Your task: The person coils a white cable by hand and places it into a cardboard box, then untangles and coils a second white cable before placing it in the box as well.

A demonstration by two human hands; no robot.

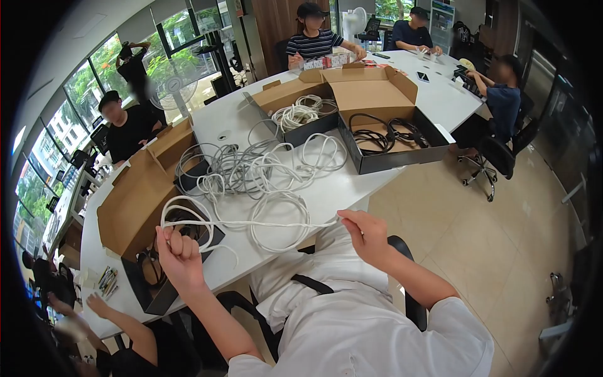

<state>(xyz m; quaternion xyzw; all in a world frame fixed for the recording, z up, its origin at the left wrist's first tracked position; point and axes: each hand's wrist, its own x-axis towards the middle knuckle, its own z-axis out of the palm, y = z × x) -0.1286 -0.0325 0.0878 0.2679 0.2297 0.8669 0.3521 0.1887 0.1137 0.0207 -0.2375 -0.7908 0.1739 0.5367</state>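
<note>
A white cable (276,224) is stretched between my two hands above the table's front edge. My left hand (178,250) is closed on its looped end, over the open box at the left. My right hand (362,232) pinches the other end, above my lap. Beyond the stretched cable lies a tangle of grey and white cables (232,168) on the white table. More white loops hang or lie just under the stretched part; which of them belong to the held cable I cannot tell.
An open box with white cables (282,135) and another with black cables (402,154) stand at the back. A left box (141,195) holds dark cables. Several people are around the table; a co-worker's arms (129,323) reach in at lower left. Office chair (496,157) at right.
</note>
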